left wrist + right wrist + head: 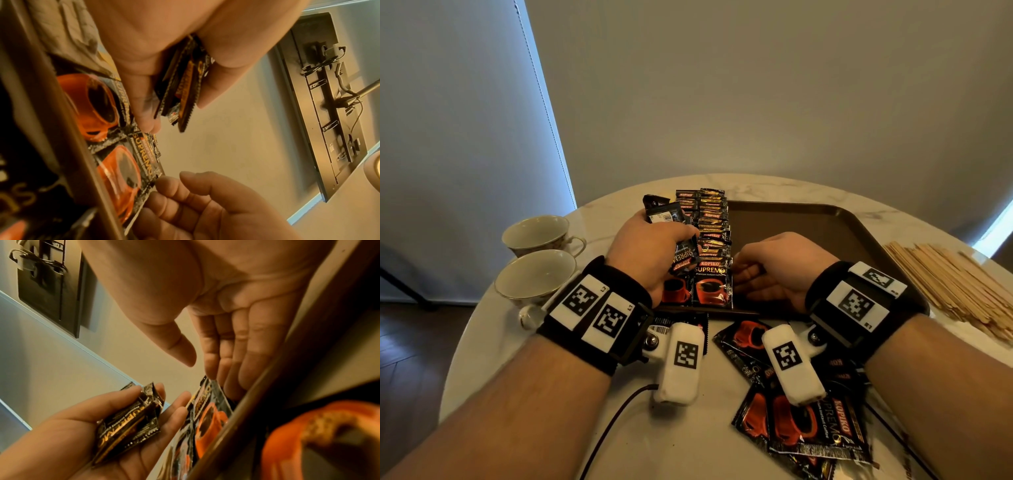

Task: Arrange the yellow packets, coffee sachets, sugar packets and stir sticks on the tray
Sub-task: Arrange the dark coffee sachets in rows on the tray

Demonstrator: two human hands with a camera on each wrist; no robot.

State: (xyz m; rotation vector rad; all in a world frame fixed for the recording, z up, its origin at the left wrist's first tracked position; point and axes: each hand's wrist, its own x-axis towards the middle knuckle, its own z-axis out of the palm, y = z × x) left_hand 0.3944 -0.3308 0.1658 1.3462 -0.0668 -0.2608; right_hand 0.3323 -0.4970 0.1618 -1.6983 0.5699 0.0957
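While glossy foil sachets (681, 251) in clenched left hand (650, 246), right hand (777, 267) loose on flat brown tray (808, 219).

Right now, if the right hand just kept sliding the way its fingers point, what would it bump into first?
Probably the nearest coffee sachet on the tray. The right hand points leftward at its edge, fingertips seemingly almost touching; depth is hard to judge.

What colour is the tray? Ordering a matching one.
Dark brown tray; head view shows it best.
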